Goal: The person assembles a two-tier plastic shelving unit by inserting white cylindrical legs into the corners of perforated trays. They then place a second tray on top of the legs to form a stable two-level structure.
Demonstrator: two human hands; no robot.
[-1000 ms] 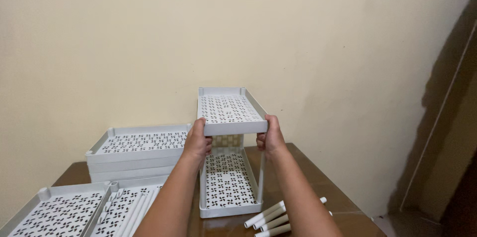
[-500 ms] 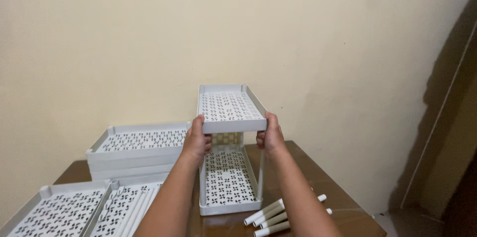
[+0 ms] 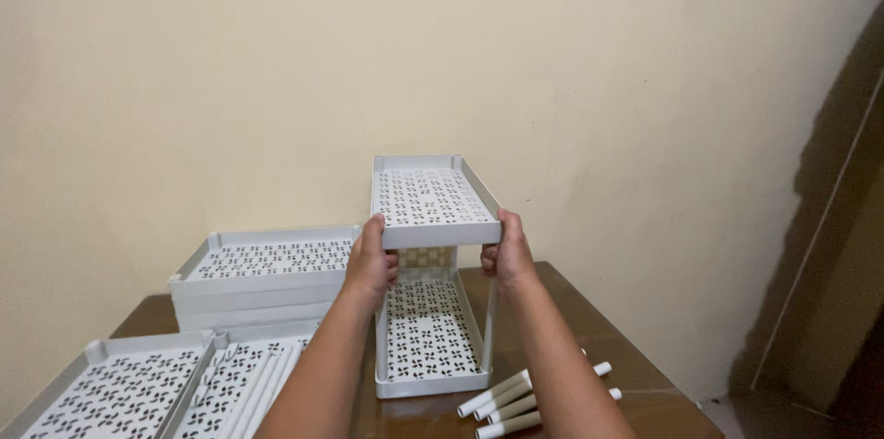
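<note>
We are in the middle of building a small white rack, and right now we are fitting its top shelf. In the middle of the frame, our left hand (image 3: 370,264) is clamped on the left near corner of the top tray (image 3: 433,200), with the thumb up on the rim. Our right hand (image 3: 505,257) is clamped on the right near corner the same way. The top tray has little flower-shaped holes and sits level, straight above the bottom tray (image 3: 425,340). The bottom tray rests on the brown table (image 3: 589,338). Thin white posts (image 3: 487,321) stand at the corners between the two trays. We cannot tell if the posts are pushed all the way into the top tray.

We think the next move calls for an even push down on both sides, so each corner sits tight on its post and nothing tips.

At the bottom of the frame, just right of the rack, lie some loose white tubes (image 3: 516,402). To the left of the middle is a stack of trays (image 3: 262,278). In the bottom left corner lie more flat trays (image 3: 138,388), one with tubes in it.
</note>
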